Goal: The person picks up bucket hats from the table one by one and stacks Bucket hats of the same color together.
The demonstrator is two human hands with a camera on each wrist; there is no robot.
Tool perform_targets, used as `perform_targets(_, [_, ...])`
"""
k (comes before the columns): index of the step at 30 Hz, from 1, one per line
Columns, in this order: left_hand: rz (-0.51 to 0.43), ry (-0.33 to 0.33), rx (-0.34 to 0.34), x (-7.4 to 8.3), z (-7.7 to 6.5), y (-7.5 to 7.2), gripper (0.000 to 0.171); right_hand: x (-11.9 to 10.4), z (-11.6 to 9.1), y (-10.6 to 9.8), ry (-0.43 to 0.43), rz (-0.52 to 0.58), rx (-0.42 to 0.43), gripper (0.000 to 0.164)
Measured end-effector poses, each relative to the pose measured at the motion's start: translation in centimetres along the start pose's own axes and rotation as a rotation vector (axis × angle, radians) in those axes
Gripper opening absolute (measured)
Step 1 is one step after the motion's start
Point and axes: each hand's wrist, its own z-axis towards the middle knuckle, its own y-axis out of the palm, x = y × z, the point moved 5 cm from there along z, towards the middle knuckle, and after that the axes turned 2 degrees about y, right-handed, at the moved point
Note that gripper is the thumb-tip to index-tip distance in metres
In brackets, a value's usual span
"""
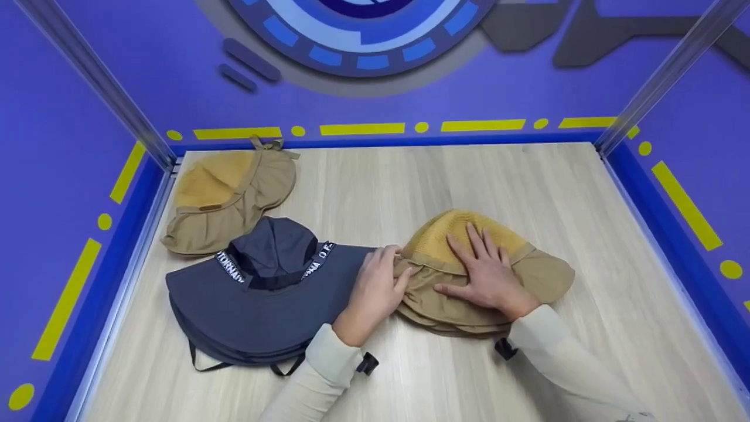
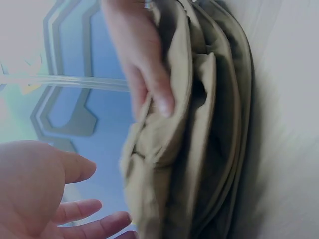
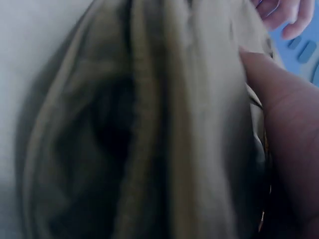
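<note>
Several tan sun hats with mustard-yellow crowns (image 1: 436, 237) lie stacked on the right half of the table, their layered brims (image 2: 214, 124) showing edge-on in the left wrist view. My right hand (image 1: 491, 280) rests on the top hat with its fingers spread over crown and brim. At the pile's left end is my left hand (image 1: 375, 291), fingers loosely extended beside the gathered brim fabric. Left of that hand lies a dark grey wide-brimmed hat (image 1: 263, 316) with lettered bands; more brim edges show beneath it. The left hand overlaps its right brim in the head view.
Another tan hat (image 1: 217, 181) with a yellow crown and a tied bow lies at the back left corner. Black straps (image 1: 205, 366) stick out from under the grey hat. Blue panels (image 1: 375, 108) with metal corner posts enclose the wooden table (image 1: 363, 181).
</note>
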Motion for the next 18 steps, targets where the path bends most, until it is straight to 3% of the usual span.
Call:
perform_targets(6, [-0.015, -0.016, 0.038, -0.9, 0.0, -2.2, 0.035, 0.3, 0.3, 1.3, 0.005, -0.019, 0.054, 0.101])
perform_targets(10, [-0.024, -0.056, 0.073, -2.2, 0.4, -4.6, 0.035, 0.3, 0.3, 1.8, -0.007, 0.001, 0.074, 0.100])
perform_targets(14, [-0.031, -0.099, 0.120, -4.4, 1.7, -7.6, 0.032, 0.5, 0.3, 1.9, -0.014, 0.020, 0.083, 0.099])
perform_targets(18, [-0.011, -0.159, 0.149, -8.0, 4.1, -11.1, 0.030, 0.9, 0.4, 1.8, -0.012, 0.043, 0.091, 0.099])
